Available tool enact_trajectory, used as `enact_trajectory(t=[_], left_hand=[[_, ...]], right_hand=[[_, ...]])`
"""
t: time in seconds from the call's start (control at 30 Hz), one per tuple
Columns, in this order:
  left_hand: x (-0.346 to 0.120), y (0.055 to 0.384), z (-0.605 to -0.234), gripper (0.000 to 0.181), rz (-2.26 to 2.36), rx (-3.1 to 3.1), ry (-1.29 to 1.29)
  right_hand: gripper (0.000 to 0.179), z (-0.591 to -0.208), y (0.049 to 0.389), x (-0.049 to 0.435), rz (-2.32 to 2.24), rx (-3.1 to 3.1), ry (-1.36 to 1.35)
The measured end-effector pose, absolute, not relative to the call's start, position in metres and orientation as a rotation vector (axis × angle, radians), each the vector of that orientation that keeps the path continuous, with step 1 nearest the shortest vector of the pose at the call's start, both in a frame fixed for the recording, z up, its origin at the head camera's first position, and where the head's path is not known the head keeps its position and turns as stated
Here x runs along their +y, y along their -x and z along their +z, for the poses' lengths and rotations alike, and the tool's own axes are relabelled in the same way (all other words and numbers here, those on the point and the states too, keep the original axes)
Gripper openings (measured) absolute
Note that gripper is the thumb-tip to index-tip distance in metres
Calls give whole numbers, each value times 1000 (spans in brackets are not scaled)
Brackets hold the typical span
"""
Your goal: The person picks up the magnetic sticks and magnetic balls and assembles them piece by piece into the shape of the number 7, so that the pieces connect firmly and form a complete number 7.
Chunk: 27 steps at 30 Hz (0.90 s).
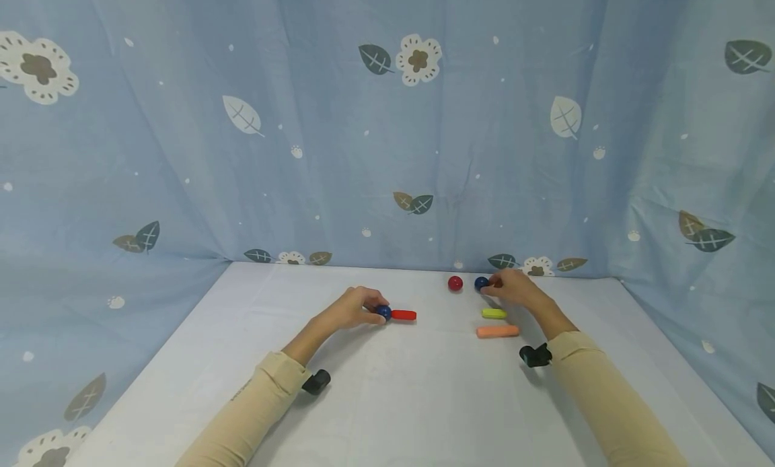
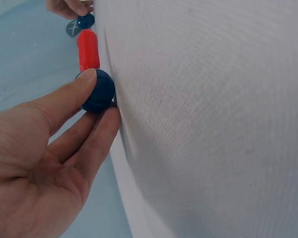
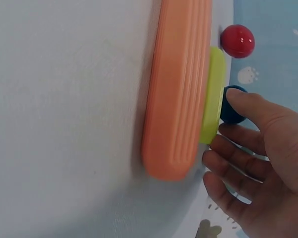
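My left hand (image 1: 356,307) pinches a dark blue ball (image 2: 102,91) between thumb and fingers, low over the white table. A short red stick (image 1: 404,315) lines up with that ball on its right side, its end touching the ball in the left wrist view. Farther back on the right, my right hand (image 1: 514,289) has its thumb and index finger on a second dark blue ball (image 3: 232,110). Just left of that ball is a red ball (image 1: 455,283). A short yellow-green stick (image 1: 494,313) and a longer, ridged orange stick (image 3: 176,99) lie nearer than the right hand.
The white table top (image 1: 418,400) meets a blue curtain (image 1: 339,151) with leaves and flowers along its back edge. Curtain also hangs at both sides. A black wrist device (image 1: 535,356) is at the right cuff, another black device (image 1: 317,382) at the left cuff.
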State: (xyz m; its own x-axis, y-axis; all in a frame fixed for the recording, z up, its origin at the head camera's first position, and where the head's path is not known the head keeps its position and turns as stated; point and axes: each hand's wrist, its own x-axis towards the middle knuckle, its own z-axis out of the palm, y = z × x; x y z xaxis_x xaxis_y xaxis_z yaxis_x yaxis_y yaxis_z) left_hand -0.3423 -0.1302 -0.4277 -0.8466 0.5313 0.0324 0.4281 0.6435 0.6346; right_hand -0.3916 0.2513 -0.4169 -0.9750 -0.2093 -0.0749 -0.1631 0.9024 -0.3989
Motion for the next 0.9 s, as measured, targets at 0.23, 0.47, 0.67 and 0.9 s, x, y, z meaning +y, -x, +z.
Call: enact_trajectory(t=[0.23, 0.47, 0.67, 0.9], left_hand=[[-130, 341, -425, 29, 983, 2703, -796], [-129, 342, -426, 28, 977, 2712, -798], [-130, 345, -429, 27, 975, 2720, -857], [-131, 344, -430, 28, 979, 2716, -862]], right_hand=[[47, -422, 399, 249, -600, 2958, 255], [51, -426, 402, 248, -578, 2984, 251], [50, -424, 400, 245, -591, 2991, 231], [50, -425, 404, 240, -554, 3014, 235]])
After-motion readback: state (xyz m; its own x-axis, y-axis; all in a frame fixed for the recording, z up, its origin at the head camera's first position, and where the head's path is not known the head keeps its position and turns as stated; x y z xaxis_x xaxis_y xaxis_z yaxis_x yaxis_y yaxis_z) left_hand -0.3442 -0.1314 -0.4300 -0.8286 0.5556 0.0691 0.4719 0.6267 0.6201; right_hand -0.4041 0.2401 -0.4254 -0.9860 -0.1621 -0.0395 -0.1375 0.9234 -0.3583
